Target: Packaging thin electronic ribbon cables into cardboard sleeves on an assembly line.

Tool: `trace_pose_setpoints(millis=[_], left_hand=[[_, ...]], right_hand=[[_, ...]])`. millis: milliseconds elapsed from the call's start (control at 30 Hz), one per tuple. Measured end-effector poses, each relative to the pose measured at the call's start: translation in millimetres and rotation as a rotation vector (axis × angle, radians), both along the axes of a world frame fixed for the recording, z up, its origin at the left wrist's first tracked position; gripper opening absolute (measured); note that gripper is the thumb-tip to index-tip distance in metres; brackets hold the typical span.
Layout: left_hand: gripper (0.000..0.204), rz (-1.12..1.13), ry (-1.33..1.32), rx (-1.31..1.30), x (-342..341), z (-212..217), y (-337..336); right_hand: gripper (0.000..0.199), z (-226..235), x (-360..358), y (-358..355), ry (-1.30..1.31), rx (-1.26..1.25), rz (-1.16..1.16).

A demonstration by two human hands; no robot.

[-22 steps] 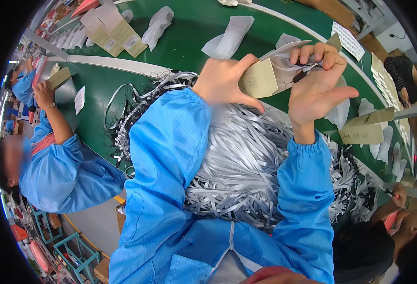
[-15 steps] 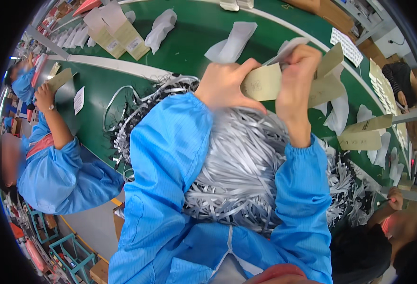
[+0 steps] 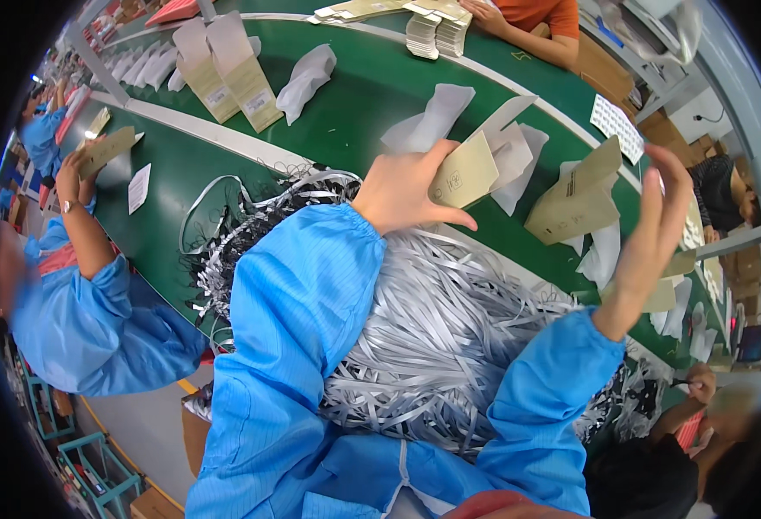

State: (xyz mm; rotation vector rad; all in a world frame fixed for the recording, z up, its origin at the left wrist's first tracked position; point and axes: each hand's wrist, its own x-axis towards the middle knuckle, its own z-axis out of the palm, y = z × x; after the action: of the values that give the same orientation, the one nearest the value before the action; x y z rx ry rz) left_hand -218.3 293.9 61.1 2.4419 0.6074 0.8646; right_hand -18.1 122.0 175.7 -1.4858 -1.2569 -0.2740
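My left hand (image 3: 402, 192) holds a small cream cardboard box (image 3: 467, 173), its thumb and index finger spread along the near side; the other fingers are hidden. The box's top flaps stand open, and a pale sheet or liner shows at its mouth. My right hand (image 3: 644, 246) is raised at the right with its fingers stretched out, holding nothing. Just left of it, a second cream box (image 3: 575, 203) with a raised flap stands on the green table. Below my hands lies a large heap of silvery-white flat straps (image 3: 441, 320) with dark ends.
White pouches (image 3: 307, 82) and two open cream boxes (image 3: 240, 82) stand across the green belt (image 3: 346, 130). A white rail (image 3: 216, 134) crosses the table. Co-workers sit at the left (image 3: 95, 320), far side (image 3: 540, 30) and right. A printed sheet (image 3: 618, 125) lies at the far right.
My right hand has left the box in my left hand and moved right, its fingers opening out. The held box's flaps now stand up. The view has shifted, showing more of the far side.
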Motion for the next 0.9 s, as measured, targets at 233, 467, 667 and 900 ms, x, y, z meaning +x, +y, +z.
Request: trace_pose_setpoints(millis=[233,467,667,900], left_hand=[[0.094,-0.168,-0.314,-0.187,8.5,-8.5,3.1],[0.1,-0.111,-0.361,-0.193,9.2,0.3,-5.6],[0.097,-0.183,-0.46,-0.196,14.0,-13.8,1.0],[0.092,-0.142,-0.434,-0.068,14.5,-8.6,0.2]], right_hand=[[0.065,-51.9,95.6,-23.2,0.253,-0.239,0.029],[0.071,-5.1,55.0,-37.0,0.049,-0.533,0.173],[0.068,11.5,28.0,-49.5,-0.151,-0.403,0.083],[0.066,13.6,22.3,-47.4,-0.19,-0.425,0.07]])
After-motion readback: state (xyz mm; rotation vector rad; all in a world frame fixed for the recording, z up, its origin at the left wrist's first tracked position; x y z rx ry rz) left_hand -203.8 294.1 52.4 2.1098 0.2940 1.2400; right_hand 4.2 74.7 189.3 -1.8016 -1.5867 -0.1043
